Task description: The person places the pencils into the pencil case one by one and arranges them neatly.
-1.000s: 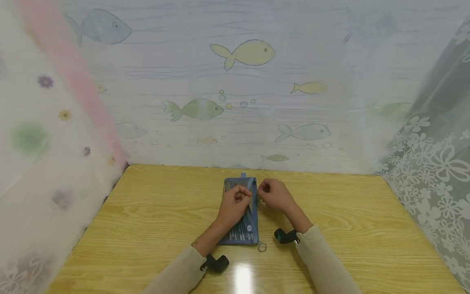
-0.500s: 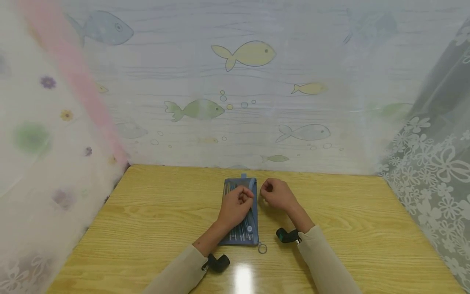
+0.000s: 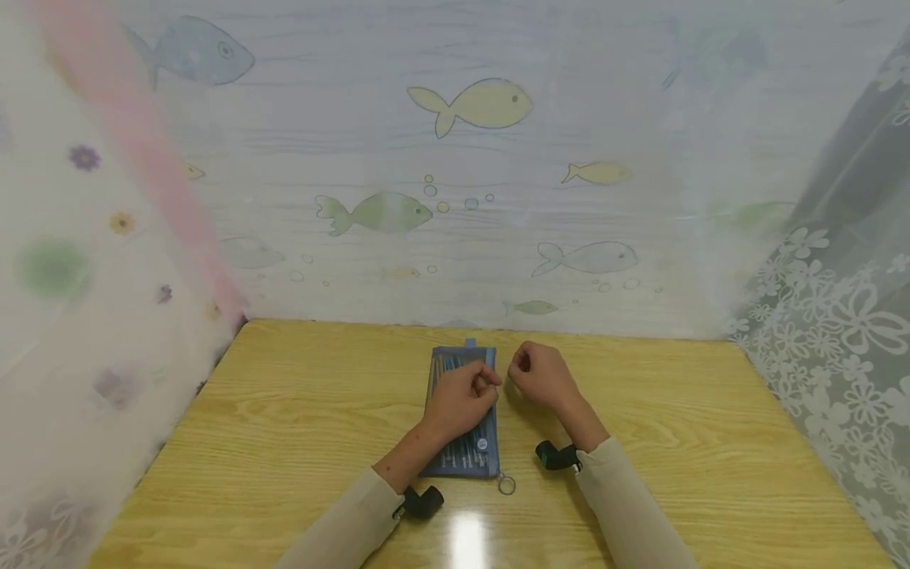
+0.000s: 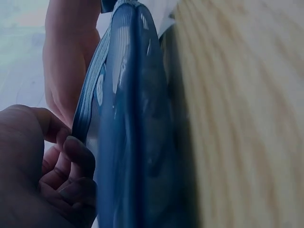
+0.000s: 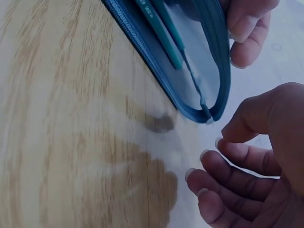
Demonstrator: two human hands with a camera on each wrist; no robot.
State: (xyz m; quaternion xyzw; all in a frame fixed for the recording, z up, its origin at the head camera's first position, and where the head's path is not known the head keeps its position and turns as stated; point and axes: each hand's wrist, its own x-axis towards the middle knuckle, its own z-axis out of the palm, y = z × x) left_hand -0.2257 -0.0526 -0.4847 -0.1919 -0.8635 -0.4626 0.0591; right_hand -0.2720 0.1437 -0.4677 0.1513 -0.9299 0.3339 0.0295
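A blue see-through zippered pencil case point(image 3: 469, 458) lies on the table, with several slim pens inside. My left hand point(image 3: 455, 405) reaches over it; in the left wrist view, the thumb and forefinger of that hand point(image 4: 47, 161) pinch the case's zipper edge point(image 4: 90, 102). Seen from the right wrist, the zipper point(image 5: 142, 47) gapes at its end, and teal pens point(image 5: 164, 38) show within. Just right of the case, my right hand point(image 3: 546, 378) hovers apart from it. Its fingers point(image 5: 228, 173) are loosely bent, with nothing visible between them.
A metal ring point(image 3: 506, 484) hangs from the case's near right corner, and a small fabric tab point(image 3: 471, 342) sticks out at its far end. The wood-grain table point(image 3: 298, 411) is enclosed by a fish-print curtain point(image 3: 469, 261) behind and hangings at both sides.
My left hand has shifted slightly right, drawing the zipper edge with it. My right hand has moved a little to the right, away from the case's edge.
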